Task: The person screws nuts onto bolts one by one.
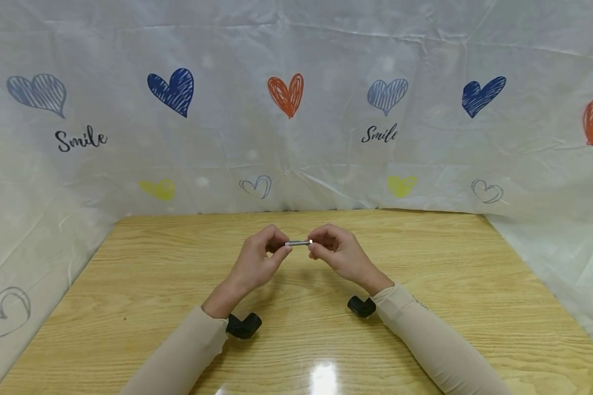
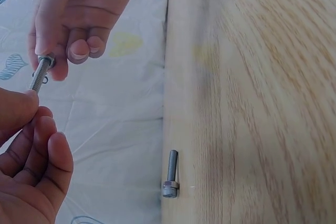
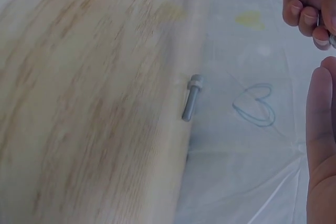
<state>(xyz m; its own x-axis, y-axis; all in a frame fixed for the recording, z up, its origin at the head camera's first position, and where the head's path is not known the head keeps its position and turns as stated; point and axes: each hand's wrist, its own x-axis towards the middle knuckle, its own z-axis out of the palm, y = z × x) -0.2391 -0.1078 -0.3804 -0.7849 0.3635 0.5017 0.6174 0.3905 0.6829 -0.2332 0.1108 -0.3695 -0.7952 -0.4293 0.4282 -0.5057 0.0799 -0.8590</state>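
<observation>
Above the far part of the table, both hands meet at a small metal bolt (image 1: pixel 298 243) held roughly level. One end is pinched between thumb and fingers of my left hand (image 1: pixel 254 260). My right hand (image 1: pixel 343 255) pinches the other end, where a hex nut (image 2: pixel 47 59) shows at the fingertips in the left wrist view. Bare thread shows between the hands; the end inside the left fingers is hidden. A second bolt (image 2: pixel 172 169), with a nut close to its head, lies near the table's edge in both wrist views.
The light wooden table (image 1: pixel 178 356) reaches back to a white cloth (image 1: pixel 326 55) printed with hearts, which also hangs along both sides. Black wrist pieces (image 1: pixel 244 326) stick out under both forearms, close above the tabletop.
</observation>
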